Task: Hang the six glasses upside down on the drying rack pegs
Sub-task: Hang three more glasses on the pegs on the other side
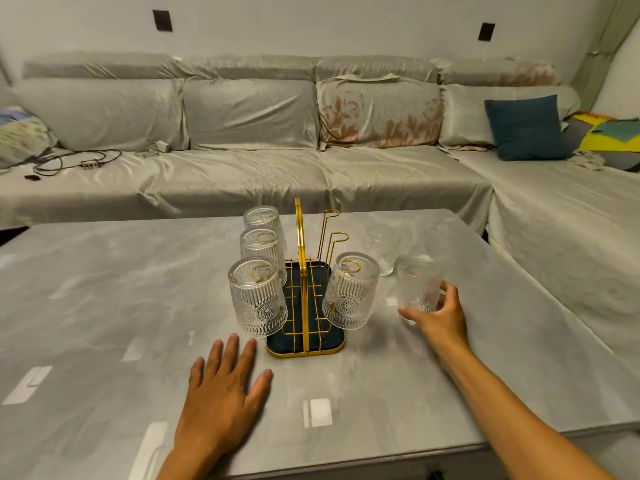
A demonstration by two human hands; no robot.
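Observation:
A gold wire drying rack (pixel 302 268) with a dark blue tray stands mid-table. Three ribbed clear glasses hang upside down on its left pegs: the near one (pixel 257 299), the middle one (pixel 260 249) and the far one (pixel 260 216). Another glass (pixel 349 292) hangs upside down on the near right peg. Two right pegs (pixel 334 230) are bare. My right hand (pixel 437 315) wraps around an upright glass (pixel 418 287) on the table, right of the rack. A further upright glass (pixel 384 249) stands behind it. My left hand (pixel 225 382) lies flat on the table, fingers spread, just before the rack.
The grey marble-look table (pixel 104 306) ends at a near edge by my forearms and a right edge by the sofa. A covered L-shaped sofa (pixel 242 161) wraps the far and right sides, with a blue cushion (pixel 526 128) and cables (pixel 72 162) on it.

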